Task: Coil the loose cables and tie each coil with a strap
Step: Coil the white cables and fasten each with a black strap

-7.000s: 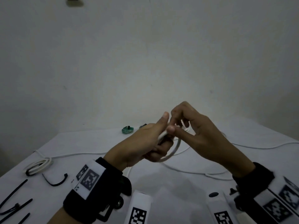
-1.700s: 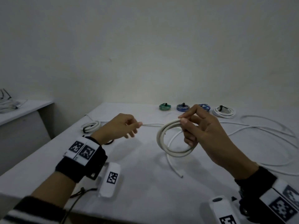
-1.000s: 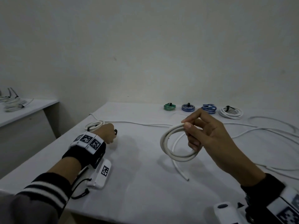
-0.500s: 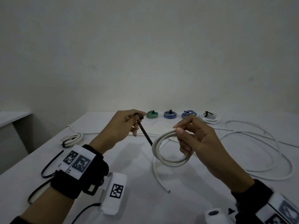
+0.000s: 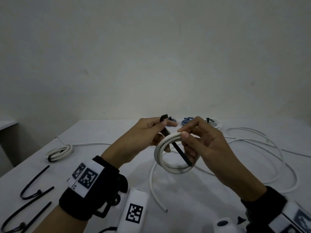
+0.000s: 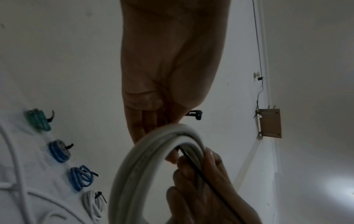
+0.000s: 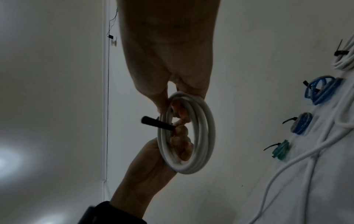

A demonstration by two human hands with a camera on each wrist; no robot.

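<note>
My right hand (image 5: 182, 134) pinches the top of a white cable coil (image 5: 176, 170) and holds it upright above the table. My left hand (image 5: 162, 126) pinches a black strap (image 5: 180, 153) near its head. The strap slants down through the ring of the coil. A loose tail of the cable (image 5: 152, 182) hangs from the coil onto the table. In the right wrist view the strap (image 7: 157, 124) sticks out left of the coil (image 7: 206, 136). The left wrist view shows the coil (image 6: 134, 166) close up, with the strap head (image 6: 194, 117) beyond my thumb.
Several tied coils, green, blue and white (image 6: 38, 121) (image 5: 213, 123), line the table's far edge. Long loose white cable (image 5: 252, 143) sprawls at the right. A small white coil (image 5: 60, 151) and spare black straps (image 5: 33, 187) lie at the left.
My left hand fetched a black strap from the left side, brought it back to the coil and has now slipped it through the ring. The right hand has kept hold of the coil.
</note>
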